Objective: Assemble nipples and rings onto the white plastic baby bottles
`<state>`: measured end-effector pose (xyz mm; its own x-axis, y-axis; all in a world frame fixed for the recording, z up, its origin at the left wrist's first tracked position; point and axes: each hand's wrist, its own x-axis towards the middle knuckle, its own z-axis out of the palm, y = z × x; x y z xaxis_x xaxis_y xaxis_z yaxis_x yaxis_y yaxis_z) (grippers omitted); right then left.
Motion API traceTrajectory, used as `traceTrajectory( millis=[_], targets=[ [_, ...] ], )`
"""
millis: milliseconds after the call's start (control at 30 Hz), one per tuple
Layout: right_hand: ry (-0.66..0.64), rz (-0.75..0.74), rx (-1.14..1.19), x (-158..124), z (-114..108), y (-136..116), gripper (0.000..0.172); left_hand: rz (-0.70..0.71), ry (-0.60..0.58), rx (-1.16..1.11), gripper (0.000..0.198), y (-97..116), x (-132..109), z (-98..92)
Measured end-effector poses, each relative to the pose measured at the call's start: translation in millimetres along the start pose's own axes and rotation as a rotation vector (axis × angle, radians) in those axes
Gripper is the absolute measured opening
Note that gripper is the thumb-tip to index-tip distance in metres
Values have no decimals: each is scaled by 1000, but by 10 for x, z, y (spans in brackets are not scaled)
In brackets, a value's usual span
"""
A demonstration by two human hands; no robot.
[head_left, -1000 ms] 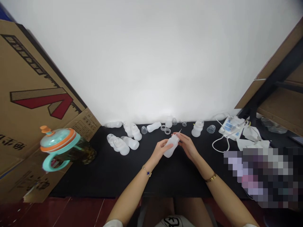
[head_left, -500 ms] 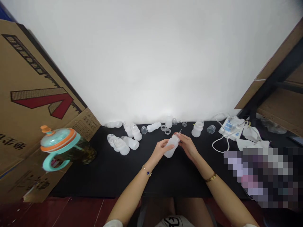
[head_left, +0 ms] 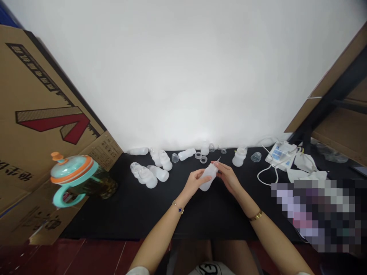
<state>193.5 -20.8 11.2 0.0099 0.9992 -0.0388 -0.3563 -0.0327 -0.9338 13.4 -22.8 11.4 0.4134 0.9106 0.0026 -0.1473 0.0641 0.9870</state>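
Our left hand (head_left: pixel 195 182) curls fingers round a bottle (head_left: pixel 207 185) beyond the table's near edge (head_left: pixel 114 233). Our right hand (head_left: pixel 228 177) pinches its top.

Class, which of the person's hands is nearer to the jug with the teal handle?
Left. The left hand, holding a white bottle, is to the right of the jug; the right hand, at the bottle's top end, is farther right.

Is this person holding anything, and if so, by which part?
Yes, a tilted white bottle: the left hand grips it around the body. The right hand is at its neck end; its exact grip can't be made out.
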Motion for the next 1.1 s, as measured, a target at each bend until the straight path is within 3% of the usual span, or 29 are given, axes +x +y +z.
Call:
traceTrajectory(
  millis=[1100],
  targets=[
    [24,1,-44,33,-38,42,35,106,-12,140,52,32,-14,-9]
  ],
)
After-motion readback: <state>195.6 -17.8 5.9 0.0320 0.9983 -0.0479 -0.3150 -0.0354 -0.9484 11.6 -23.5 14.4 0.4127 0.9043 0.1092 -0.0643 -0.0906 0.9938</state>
